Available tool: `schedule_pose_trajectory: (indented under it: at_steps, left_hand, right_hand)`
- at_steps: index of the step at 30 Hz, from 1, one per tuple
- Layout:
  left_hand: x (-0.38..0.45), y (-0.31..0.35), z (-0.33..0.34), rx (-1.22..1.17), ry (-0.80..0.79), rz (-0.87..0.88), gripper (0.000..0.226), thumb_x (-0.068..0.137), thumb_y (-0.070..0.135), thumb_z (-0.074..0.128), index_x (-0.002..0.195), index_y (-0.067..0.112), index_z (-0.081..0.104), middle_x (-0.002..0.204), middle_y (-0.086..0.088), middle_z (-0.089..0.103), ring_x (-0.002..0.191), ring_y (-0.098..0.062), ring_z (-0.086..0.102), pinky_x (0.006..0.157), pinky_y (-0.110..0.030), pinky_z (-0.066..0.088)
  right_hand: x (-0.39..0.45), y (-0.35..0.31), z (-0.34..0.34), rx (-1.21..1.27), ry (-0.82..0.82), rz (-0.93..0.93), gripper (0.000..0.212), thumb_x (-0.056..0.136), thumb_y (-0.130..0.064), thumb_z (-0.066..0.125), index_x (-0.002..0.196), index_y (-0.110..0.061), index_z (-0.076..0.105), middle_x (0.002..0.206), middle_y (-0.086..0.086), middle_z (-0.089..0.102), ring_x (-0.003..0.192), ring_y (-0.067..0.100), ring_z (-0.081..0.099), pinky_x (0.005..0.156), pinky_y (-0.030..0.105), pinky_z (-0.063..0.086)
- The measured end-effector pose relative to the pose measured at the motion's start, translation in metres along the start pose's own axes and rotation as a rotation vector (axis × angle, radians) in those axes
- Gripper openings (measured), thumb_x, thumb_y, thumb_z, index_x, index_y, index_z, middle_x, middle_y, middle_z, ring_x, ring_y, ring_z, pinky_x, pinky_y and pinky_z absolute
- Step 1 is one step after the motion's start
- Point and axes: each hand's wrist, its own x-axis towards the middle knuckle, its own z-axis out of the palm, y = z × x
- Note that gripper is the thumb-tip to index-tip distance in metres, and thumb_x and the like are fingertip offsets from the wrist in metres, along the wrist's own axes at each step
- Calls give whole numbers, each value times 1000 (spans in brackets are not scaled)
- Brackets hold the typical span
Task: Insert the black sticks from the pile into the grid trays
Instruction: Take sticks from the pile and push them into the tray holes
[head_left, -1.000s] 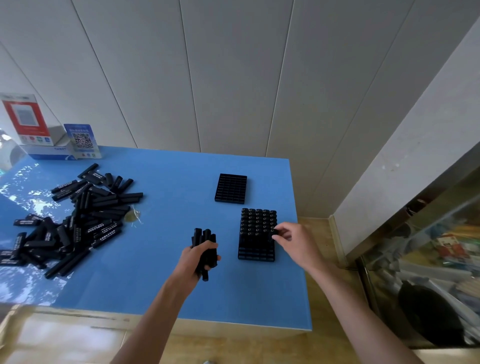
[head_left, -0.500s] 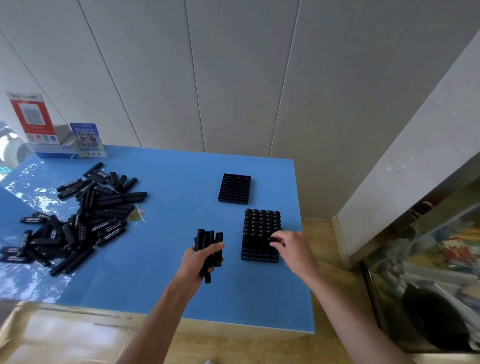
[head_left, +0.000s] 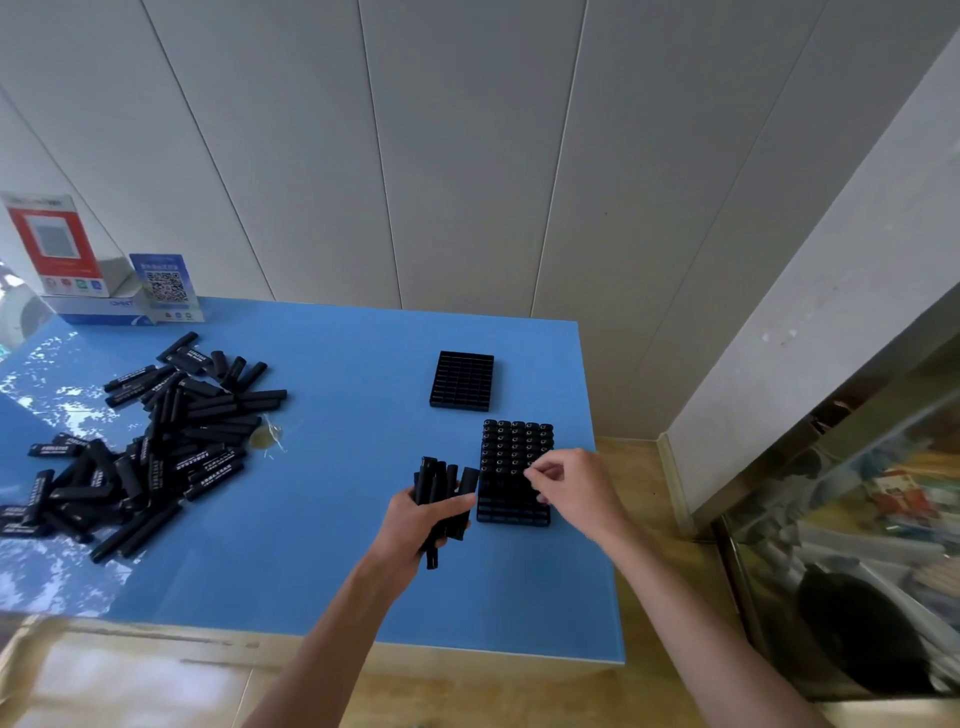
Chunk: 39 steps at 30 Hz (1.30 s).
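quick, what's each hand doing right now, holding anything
Left hand: grips a bundle of black sticks.
Right hand: over the near grid tray, fingers curled; whether it pinches a stick cannot be told.

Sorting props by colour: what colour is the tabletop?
Blue; the table shows plainly in the head view.

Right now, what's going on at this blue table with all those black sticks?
A person is loading black sticks into grid trays. The left hand grips a bundle of sticks, while the right hand hovers with curled fingers over the near tray, whose far rows are already filled and whose nearest rows are open. A second tray behind it holds no sticks. A big pile of sticks lies on the left of the table.
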Motion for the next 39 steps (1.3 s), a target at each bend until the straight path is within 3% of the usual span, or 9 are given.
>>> schedule_pose_trajectory:
  at_steps: [2, 4, 13, 16, 22, 27, 32, 34, 39]
  left_hand:
    - [0, 1, 6, 22, -24, 10, 41, 73, 16, 90, 100, -2, 64, 76, -12, 65, 73, -26, 65, 51, -26, 42]
    - [1, 1, 13, 32, -40, 11, 39, 72, 17, 90, 97, 0, 65, 75, -14, 62, 67, -25, 62, 49, -26, 39]
    - [2, 4, 28, 99, -92, -18, 28, 72, 13, 89, 88, 3, 69, 67, -7, 57, 54, -16, 51, 47, -26, 35]
    - [2, 6, 29, 119, -111, -18, 24, 73, 13, 88, 86, 4, 70, 68, -10, 60, 56, -18, 53, 48, -26, 36]
    - [1, 6, 30, 118, -112, -16, 31, 75, 9, 87, 97, -1, 69, 79, -14, 70, 64, -18, 62, 47, -24, 36]
    - [-1, 8, 36, 43, -124, -36, 26, 81, 11, 82, 99, -1, 68, 82, -14, 72, 66, -21, 65, 47, -23, 36]
    - [1, 9, 28, -17, -72, -67, 30, 88, 14, 77, 109, -2, 65, 100, -17, 77, 64, -20, 64, 45, -22, 38]
    - [1, 10, 22, -22, -41, -72, 33, 87, 14, 78, 112, -1, 64, 97, -16, 77, 63, -19, 63, 46, -23, 39]
    - [1, 8, 6, -38, -32, -73, 37, 86, 17, 79, 115, -1, 64, 92, -14, 74, 64, -19, 62, 48, -24, 43]
  right_hand:
    - [-5, -13, -2, 204, -62, 13, 5, 91, -13, 72, 90, -15, 76, 76, -2, 74, 65, 12, 72, 67, 33, 62]
    - [-9, -22, -3, 303, -93, -11, 17, 88, -6, 72, 98, -18, 76, 85, -1, 74, 71, 16, 73, 68, 33, 62]
    - [-16, -24, -5, 223, -147, -146, 36, 76, -6, 85, 103, -29, 77, 101, -4, 61, 81, 8, 66, 72, 19, 53]
    - [-18, -24, -4, 134, -180, -168, 26, 73, -17, 89, 94, -30, 80, 100, -7, 56, 82, 10, 61, 71, 16, 48]
    - [-16, -16, -2, -33, -164, -194, 30, 70, -34, 90, 99, -31, 79, 98, -10, 48, 80, 6, 51, 70, 19, 46]
    - [-17, -19, 1, -27, -153, -263, 24, 76, -28, 87, 99, -26, 79, 94, -8, 55, 82, 8, 57, 71, 25, 51]
    - [-17, -4, -3, -113, -86, -262, 20, 83, -21, 81, 102, -17, 78, 92, -7, 61, 74, 6, 54, 71, 19, 45]
    - [-18, 3, -7, -119, -24, -224, 17, 85, -21, 80, 100, -17, 76, 86, -9, 63, 70, 5, 56, 69, 19, 42]
    - [-15, 23, -15, 12, 8, -59, 9, 92, -20, 72, 93, -25, 64, 81, -10, 73, 74, 4, 70, 73, 26, 57]
